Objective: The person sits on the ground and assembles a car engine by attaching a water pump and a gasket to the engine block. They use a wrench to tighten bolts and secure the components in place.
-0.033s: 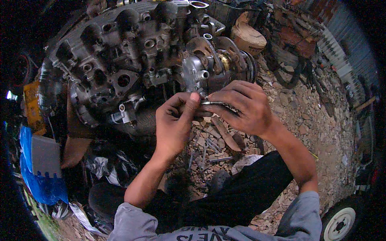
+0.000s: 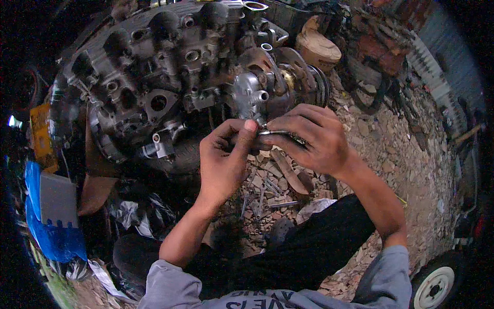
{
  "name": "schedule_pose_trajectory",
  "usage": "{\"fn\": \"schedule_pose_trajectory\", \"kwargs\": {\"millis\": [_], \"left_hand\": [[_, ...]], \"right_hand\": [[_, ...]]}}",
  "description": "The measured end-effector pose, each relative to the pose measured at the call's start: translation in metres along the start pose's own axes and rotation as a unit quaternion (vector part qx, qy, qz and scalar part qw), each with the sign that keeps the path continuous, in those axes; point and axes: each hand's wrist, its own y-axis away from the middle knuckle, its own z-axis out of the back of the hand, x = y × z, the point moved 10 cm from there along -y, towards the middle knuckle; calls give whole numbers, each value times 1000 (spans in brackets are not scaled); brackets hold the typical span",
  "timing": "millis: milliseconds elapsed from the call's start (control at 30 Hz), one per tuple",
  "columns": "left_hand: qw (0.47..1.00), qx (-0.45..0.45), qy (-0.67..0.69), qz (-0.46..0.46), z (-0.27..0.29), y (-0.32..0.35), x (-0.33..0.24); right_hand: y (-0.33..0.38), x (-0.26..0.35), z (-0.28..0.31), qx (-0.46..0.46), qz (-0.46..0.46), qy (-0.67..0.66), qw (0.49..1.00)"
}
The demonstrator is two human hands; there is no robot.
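My left hand [image 2: 225, 152] and my right hand [image 2: 311, 136] meet just in front of a silver metal pump-like part [image 2: 248, 92] on the engine. Between the fingertips of my right hand is a slim shiny metal piece [image 2: 267, 132]; its exact kind is too small to make out. The fingers of my left hand are curled, with the thumb pressed against them at the piece's left end. What lies inside those fingers is hidden. A pulley with grooves [image 2: 320, 86] stands to the right of the silver part.
A large dark engine block [image 2: 154, 67] fills the upper left. Several wrenches [image 2: 262, 196] and a wood strip [image 2: 290, 172] lie on the stony ground below my hands. Farther off are a round cardboard-coloured container [image 2: 319, 46] and, lower right, a wheel [image 2: 435, 288].
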Motion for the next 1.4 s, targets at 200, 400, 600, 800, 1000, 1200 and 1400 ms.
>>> {"fn": "schedule_pose_trajectory", "kwargs": {"millis": [200, 400, 600, 800, 1000, 1200, 1400], "left_hand": [[981, 11, -114, -155, -2, 8, -34], [957, 11, -172, -232, 0, 18, -40], [974, -12, -112, -194, 11, 12, -42], [993, -13, -51, -106, 21, 10, -35], [997, -1, -9, -74, 22, 8, -29], [942, -5, -193, -273, 11, 24, -55], [924, -18, -192, -330, 8, 20, -51]], "right_hand": [[-4, -3, 0, -18, -77, -106, 991], [5, -29, -12, 5, -303, -167, 938], [12, -49, 5, -92, -351, -197, 911], [-12, -15, 4, -53, -170, -133, 975], [-20, 9, -9, -19, -73, -92, 993], [-11, -11, -18, 20, -226, -112, 968], [11, -48, -16, -97, -366, -223, 898]]}}
